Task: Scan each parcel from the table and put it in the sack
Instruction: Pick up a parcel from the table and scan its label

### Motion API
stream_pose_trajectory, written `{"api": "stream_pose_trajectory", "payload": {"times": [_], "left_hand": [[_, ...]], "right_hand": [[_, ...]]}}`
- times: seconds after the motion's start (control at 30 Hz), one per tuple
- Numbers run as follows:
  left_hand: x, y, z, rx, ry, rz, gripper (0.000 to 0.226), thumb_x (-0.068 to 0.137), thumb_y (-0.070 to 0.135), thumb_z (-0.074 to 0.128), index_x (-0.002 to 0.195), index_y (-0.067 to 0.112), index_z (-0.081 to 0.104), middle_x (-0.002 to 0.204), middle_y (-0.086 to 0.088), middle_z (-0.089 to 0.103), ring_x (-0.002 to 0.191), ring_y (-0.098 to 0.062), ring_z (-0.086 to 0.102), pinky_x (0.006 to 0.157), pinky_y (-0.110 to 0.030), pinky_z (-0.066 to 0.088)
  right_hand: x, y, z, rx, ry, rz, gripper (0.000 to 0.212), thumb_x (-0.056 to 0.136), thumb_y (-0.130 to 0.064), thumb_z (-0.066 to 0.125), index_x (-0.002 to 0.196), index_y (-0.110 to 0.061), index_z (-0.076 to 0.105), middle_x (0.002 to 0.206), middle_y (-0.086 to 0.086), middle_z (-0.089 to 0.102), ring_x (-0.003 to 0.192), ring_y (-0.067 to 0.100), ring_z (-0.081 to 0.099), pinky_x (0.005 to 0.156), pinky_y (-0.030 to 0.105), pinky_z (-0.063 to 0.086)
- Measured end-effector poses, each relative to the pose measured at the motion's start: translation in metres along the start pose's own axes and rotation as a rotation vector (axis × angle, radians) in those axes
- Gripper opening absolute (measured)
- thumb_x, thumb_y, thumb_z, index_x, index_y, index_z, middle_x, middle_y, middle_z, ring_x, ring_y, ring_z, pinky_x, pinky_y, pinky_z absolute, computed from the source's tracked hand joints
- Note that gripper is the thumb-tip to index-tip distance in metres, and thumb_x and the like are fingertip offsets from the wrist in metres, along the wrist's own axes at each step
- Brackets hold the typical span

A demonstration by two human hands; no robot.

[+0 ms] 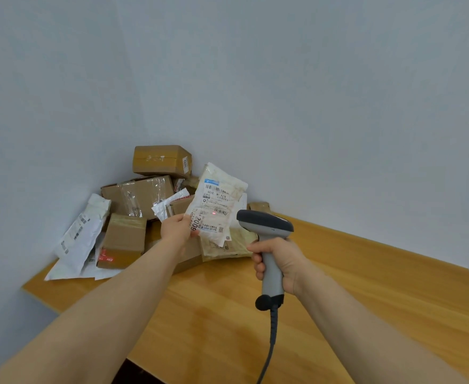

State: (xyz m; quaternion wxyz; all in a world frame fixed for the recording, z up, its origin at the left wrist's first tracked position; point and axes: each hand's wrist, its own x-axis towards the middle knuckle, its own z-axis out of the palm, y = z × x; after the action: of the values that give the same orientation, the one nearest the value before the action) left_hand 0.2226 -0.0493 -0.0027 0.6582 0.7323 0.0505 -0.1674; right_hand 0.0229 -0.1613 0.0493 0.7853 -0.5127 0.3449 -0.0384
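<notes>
- Holding a white soft parcel (218,206) up in my left hand (176,230): the thumb presses on the label face at the lower left corner, and the other fingers are hidden behind it. The parcel is pinched there and is clear of the table (338,273).
- From those fingers the parcel rises up and to the right, nearly upright and slightly tilted, with its printed label facing me.
- A red dot (214,213) glows on the label just above my left thumb, beside the lower barcode.
- My right hand (276,261) has all its fingers curled tight round the grey handle of the scanner (266,225). The dark head sits above my knuckles, close to the parcel's right edge but not touching it.
- The scanner's cable (269,347) hangs down below my right fingers.
- Beyond my left fingers, a heap of parcels (133,214) lies in the table's far corner against the wall. It is mostly brown cardboard boxes, with one box (161,160) on top and white mailers (78,239) slumped to the left of my knuckles.
</notes>
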Motion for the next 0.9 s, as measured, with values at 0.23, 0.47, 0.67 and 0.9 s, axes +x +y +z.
{"api": "stream_pose_trajectory", "payload": {"times": [0.23, 0.47, 0.67, 0.9], "left_hand": [[0.004, 0.004, 0.002, 0.024, -0.009, -0.006, 0.027, 0.101, 0.016, 0.046, 0.122, 0.005, 0.06, 0.088, -0.004, 0.061, 0.062, -0.013, 0.057, 0.05, -0.019, 0.046], [0.005, 0.003, 0.008, 0.058, -0.027, 0.007, 0.027, 0.101, 0.016, 0.046, 0.121, 0.004, 0.06, 0.097, -0.008, 0.063, 0.061, -0.012, 0.056, 0.051, -0.02, 0.045], [0.007, 0.001, 0.011, 0.075, -0.041, 0.004, 0.028, 0.101, 0.015, 0.045, 0.121, 0.004, 0.06, 0.1, -0.009, 0.063, 0.064, -0.013, 0.057, 0.056, -0.02, 0.047], [0.008, -0.003, 0.019, 0.065, -0.087, -0.04, 0.029, 0.101, 0.016, 0.044, 0.125, 0.005, 0.058, 0.098, -0.006, 0.061, 0.074, -0.015, 0.059, 0.067, -0.024, 0.051]], "right_hand": [[0.002, -0.002, 0.001, -0.015, 0.016, -0.017, 0.018, 0.076, 0.0, 0.07, 0.065, -0.006, 0.056, 0.05, 0.007, 0.05, 0.039, 0.016, 0.041, 0.044, 0.023, 0.04], [0.003, 0.0, -0.001, -0.023, 0.034, -0.027, 0.019, 0.075, 0.0, 0.071, 0.063, -0.007, 0.057, 0.051, 0.007, 0.051, 0.039, 0.017, 0.042, 0.044, 0.024, 0.04], [0.003, 0.003, -0.005, -0.016, 0.055, -0.027, 0.022, 0.073, -0.001, 0.072, 0.059, -0.008, 0.057, 0.05, 0.007, 0.052, 0.039, 0.017, 0.042, 0.043, 0.024, 0.04], [0.006, 0.01, -0.008, -0.003, 0.082, -0.016, 0.026, 0.075, -0.002, 0.07, 0.054, -0.01, 0.057, 0.05, 0.007, 0.051, 0.038, 0.017, 0.042, 0.043, 0.024, 0.04]]}}
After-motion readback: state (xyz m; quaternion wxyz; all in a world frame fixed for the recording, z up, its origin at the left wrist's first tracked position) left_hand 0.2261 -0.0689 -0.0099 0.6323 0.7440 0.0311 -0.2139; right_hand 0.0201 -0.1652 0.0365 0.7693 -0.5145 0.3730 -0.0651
